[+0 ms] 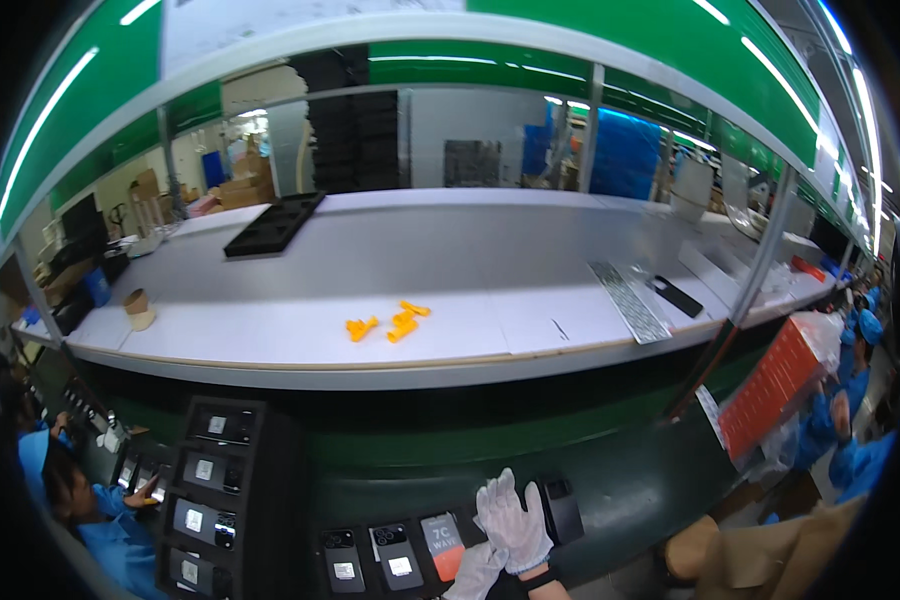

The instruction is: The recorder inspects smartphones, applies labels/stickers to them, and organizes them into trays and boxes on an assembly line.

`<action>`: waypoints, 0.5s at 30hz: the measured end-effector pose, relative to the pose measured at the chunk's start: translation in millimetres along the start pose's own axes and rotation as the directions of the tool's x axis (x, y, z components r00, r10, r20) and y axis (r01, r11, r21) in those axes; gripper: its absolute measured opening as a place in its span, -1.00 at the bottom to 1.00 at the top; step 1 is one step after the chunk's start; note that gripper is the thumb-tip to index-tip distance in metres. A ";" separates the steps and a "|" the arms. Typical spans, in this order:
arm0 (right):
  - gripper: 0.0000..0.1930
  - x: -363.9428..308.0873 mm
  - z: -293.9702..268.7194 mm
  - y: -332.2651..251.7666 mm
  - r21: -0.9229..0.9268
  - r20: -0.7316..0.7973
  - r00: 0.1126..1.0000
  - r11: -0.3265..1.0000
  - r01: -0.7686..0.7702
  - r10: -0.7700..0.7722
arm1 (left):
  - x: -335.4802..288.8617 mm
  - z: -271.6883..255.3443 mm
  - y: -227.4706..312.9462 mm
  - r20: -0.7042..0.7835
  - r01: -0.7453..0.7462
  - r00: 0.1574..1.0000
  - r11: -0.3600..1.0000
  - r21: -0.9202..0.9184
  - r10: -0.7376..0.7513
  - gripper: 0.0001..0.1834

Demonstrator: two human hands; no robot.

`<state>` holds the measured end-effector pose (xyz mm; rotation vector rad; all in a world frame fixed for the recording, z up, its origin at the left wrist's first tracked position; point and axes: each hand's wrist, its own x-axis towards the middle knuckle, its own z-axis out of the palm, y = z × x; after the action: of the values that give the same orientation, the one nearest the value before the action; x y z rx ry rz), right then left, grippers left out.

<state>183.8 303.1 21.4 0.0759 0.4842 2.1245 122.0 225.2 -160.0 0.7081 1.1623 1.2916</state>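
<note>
Both hands are at the bottom, in thin white gloves. My right hand (512,518) is raised above the dark green surface with its fingers stretched out and a black band at its wrist. Overlapping its lower edge, my left hand (477,572) has its fingers hidden. Just right of the hands lies a dark phone-shaped piece (562,512). To their left lie a grey-and-orange card or box (442,540) and two dark phones (396,556) with camera lenses and white labels.
Further left stands a black foam tray (242,412) holding several phones. Beyond, a white shelf (440,235) carries yellow pieces (402,322), a black tray (275,225), a tape roll (138,308) and a black phone case (677,296). An orange crate (770,385) and co-workers in blue are right; another person is left.
</note>
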 end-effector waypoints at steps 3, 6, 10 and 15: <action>-0.53 23.0 -17.2 16.8 -0.147 -0.030 0.999 0.989 -0.020 0.016 | -23.8 -5.3 58.0 0.000 -0.149 0.986 0.886 0.439 0.166 -0.67; -0.70 6.0 22.4 74.2 -0.253 -0.205 0.979 0.967 -0.037 -0.016 | -40.8 -16.4 93.3 -0.055 -0.202 0.961 0.821 0.534 0.272 -0.68; -0.76 18.1 2.2 68.0 -0.396 -0.174 0.946 0.860 -0.322 0.274 | -55.8 -27.8 127.8 -0.165 -0.243 0.892 0.756 0.608 0.420 -0.68; -0.75 55.7 -86.2 43.0 -0.982 0.154 0.983 0.126 0.142 0.095 | -77.0 -44.9 158.3 -0.374 -0.213 0.735 0.716 0.665 0.566 -0.70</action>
<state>97.8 300.1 -49.2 -0.5278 -1.1798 1.9353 33.4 174.0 -10.0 1.1375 2.0351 1.5860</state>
